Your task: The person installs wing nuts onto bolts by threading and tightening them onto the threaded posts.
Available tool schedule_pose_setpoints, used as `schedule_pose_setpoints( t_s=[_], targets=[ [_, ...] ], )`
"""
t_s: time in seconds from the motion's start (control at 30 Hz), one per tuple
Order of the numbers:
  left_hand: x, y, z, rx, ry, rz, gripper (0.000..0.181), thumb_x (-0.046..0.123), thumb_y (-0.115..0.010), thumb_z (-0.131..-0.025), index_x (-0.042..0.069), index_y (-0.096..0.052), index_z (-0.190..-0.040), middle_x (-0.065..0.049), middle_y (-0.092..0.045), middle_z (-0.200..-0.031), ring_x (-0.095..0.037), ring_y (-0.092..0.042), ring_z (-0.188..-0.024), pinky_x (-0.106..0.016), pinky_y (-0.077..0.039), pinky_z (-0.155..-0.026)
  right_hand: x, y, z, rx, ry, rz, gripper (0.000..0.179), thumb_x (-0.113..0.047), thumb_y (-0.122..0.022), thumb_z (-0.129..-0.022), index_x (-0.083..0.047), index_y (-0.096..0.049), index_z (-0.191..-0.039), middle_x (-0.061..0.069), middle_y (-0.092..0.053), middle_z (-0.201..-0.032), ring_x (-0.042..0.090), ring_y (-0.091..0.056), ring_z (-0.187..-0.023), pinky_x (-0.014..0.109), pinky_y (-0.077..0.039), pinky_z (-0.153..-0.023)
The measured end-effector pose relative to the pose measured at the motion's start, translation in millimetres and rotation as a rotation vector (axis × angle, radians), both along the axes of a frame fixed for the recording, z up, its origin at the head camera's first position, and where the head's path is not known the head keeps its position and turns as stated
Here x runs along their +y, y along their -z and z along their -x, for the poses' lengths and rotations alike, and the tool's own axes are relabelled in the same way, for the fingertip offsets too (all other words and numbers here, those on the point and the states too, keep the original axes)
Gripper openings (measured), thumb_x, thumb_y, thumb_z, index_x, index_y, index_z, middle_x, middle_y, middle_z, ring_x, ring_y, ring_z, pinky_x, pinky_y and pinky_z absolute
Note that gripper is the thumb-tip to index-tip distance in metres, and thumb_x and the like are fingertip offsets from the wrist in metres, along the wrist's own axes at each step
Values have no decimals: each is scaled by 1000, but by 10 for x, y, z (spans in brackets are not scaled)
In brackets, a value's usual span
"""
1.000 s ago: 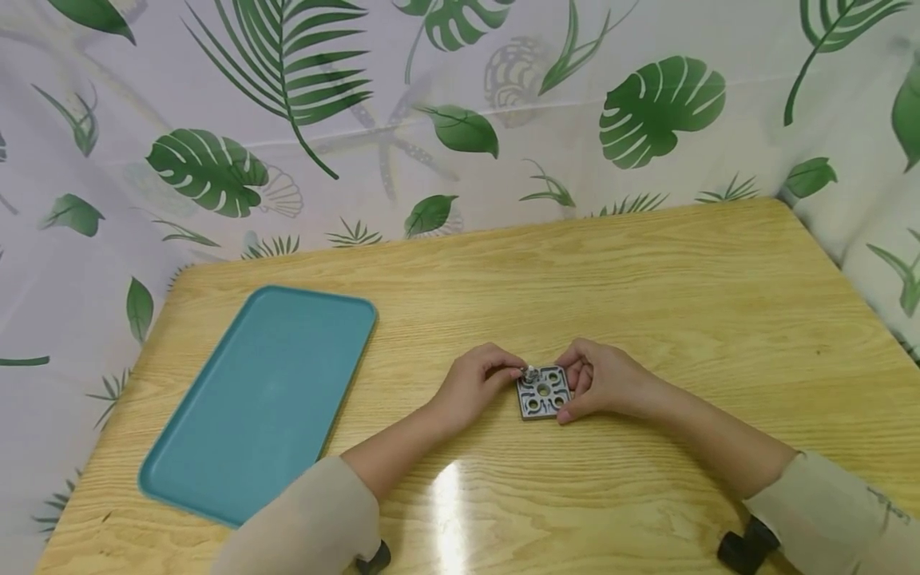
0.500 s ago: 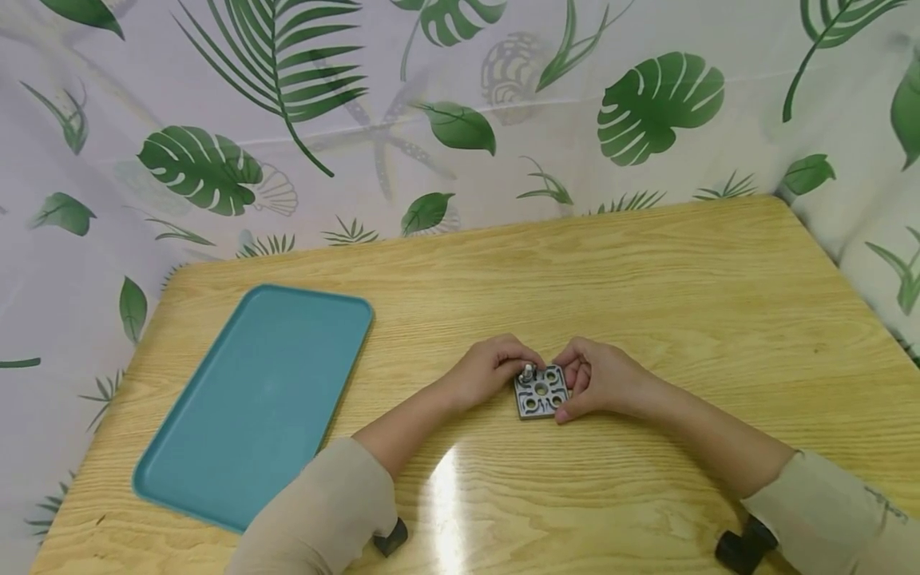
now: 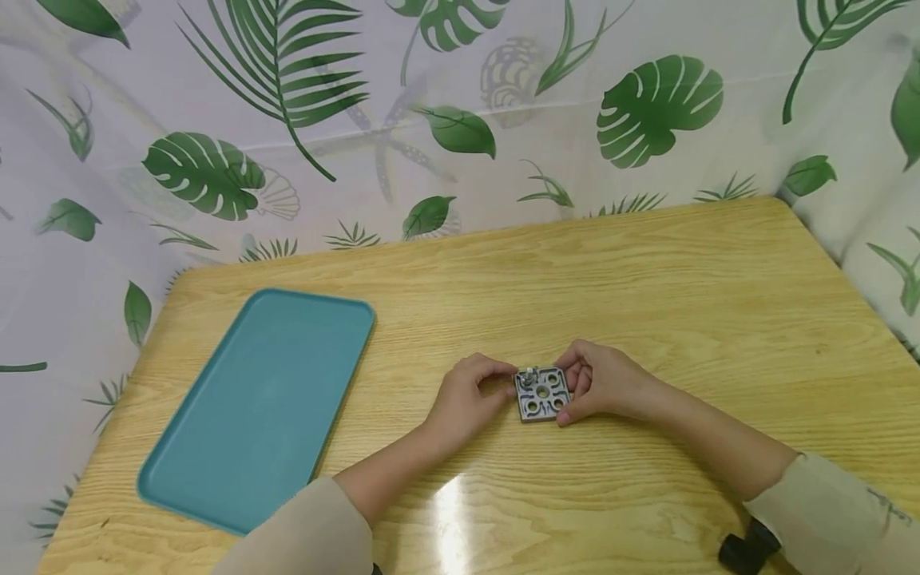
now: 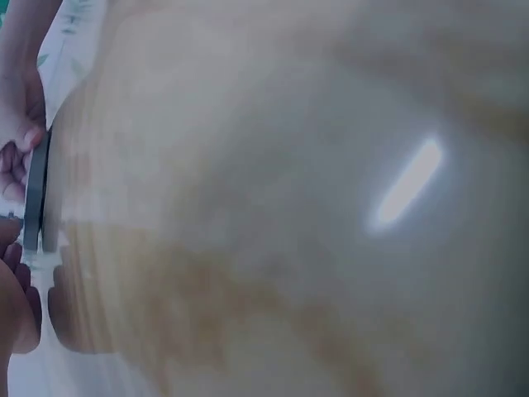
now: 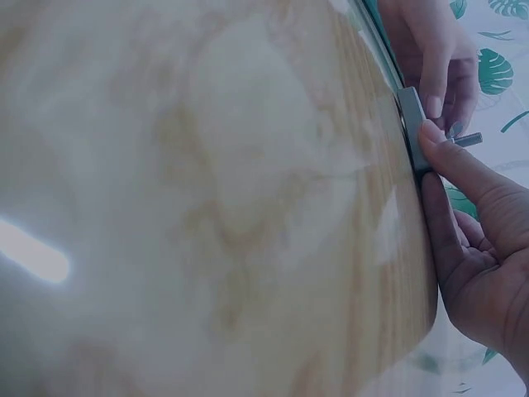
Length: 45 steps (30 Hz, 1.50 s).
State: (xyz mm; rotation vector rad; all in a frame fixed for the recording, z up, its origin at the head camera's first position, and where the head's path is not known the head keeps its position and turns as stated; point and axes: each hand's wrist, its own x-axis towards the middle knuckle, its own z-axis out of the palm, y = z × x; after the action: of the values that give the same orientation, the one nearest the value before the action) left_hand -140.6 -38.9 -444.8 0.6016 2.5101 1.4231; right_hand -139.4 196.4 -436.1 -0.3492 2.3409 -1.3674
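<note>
A square grey metal plate (image 3: pixel 543 393) with several round holes lies close over the table in the head view. A small silver bolt with a winged nut (image 3: pixel 529 377) stands up from its far left corner. My right hand (image 3: pixel 611 382) grips the plate's right side, thumb at the near corner and forefinger at the far one. Beside the left edge is my left hand (image 3: pixel 463 399), its thumb and forefinger apart, fingertips right at the edge near the nut. The right wrist view shows the plate (image 5: pixel 415 128) edge-on, with the bolt's threaded end (image 5: pixel 468 140) sticking out.
A teal tray (image 3: pixel 259 407) lies on the left of the wooden table (image 3: pixel 647 271). Leaf-printed cloth (image 3: pixel 546 104) hangs behind the table and along its sides. A black device (image 3: pixel 749 547) sits under the right sleeve.
My left hand reached further over the nut, then drew back to the left and nearer, off the nut. The right hand and the plate have hardly moved.
</note>
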Motion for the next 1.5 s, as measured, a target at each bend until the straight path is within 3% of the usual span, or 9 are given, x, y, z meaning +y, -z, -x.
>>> schedule_pose_setpoints(
  t_s=[0.17, 0.37, 0.57, 0.73, 0.87, 0.97, 1.23, 1.33, 1.5],
  targets=[
    [90, 7, -101, 50, -35, -10, 27, 20, -74, -82, 9, -70, -106, 0, -65, -101, -13, -56, -96, -26, -46, -85, 11, -13, -9, 9, 2, -16, 67, -15, -89, -61, 8, -52, -112, 8, -61, -83, 13, -58, -66, 21, -49, -58],
    [123, 13, -35, 78, -31, 26, 17, 18, -66, -89, 10, -71, -103, 1, -66, -98, -13, -57, -93, -24, -46, -81, 23, 32, 6, 6, -3, 4, 67, -16, -90, -61, 8, -52, -111, 8, -60, -83, 13, -58, -66, 22, -50, -59],
    [118, 13, 200, 118, 115, 89, 17, 15, -57, -94, 12, -71, -104, 1, -66, -100, -12, -57, -97, -25, -46, -86, 39, 44, 19, -2, -2, 5, 68, -16, -90, -61, 8, -51, -111, 9, -59, -83, 13, -58, -66, 22, -51, -59],
    [162, 0, 366, 36, 246, 71, 19, 10, -55, -95, 12, -71, -105, 1, -64, -101, -10, -57, -99, -21, -45, -87, 26, 25, 27, 15, -12, 1, 67, -17, -90, -61, 7, -52, -110, 8, -59, -83, 13, -58, -66, 22, -50, -59],
    [178, 1, 396, 3, 271, 53, 19, 7, -55, -95, 11, -71, -104, 0, -64, -101, -11, -57, -100, -20, -46, -87, 11, 16, 29, 13, -16, -8, 66, -18, -90, -61, 6, -53, -110, 8, -59, -83, 14, -58, -66, 23, -50, -59],
    [177, 12, 383, 10, 239, 37, 19, 8, -55, -95, 10, -71, -105, -1, -65, -102, -11, -58, -99, -20, -46, -86, 7, 17, 28, 3, -14, -9, 66, -18, -90, -61, 6, -52, -109, 9, -59, -83, 15, -58, -67, 23, -50, -59],
    [34, -9, 247, -24, 62, 19, 22, 8, -56, -93, 10, -67, -112, 1, -63, -107, -14, -56, -104, -30, -46, -92, -7, -3, 2, -21, -3, 2, 68, -16, -90, -61, 7, -51, -112, 9, -58, -85, 15, -57, -68, 23, -50, -59],
    [-32, -25, 131, -29, 45, 29, 24, 11, -62, -89, 11, -67, -112, 2, -63, -106, -14, -54, -105, -33, -44, -94, -8, -19, -7, -16, -2, 8, 68, -15, -89, -61, 9, -51, -113, 9, -58, -86, 14, -57, -67, 22, -50, -59],
    [-40, -5, -15, 27, 68, 53, 30, 23, -71, -85, 11, -67, -113, 3, -62, -106, -13, -51, -104, -31, -43, -92, 5, -12, 3, -13, 1, -22, 70, -18, -90, -60, 8, -52, -112, 9, -59, -85, 14, -57, -68, 22, -50, -60]
  ],
)
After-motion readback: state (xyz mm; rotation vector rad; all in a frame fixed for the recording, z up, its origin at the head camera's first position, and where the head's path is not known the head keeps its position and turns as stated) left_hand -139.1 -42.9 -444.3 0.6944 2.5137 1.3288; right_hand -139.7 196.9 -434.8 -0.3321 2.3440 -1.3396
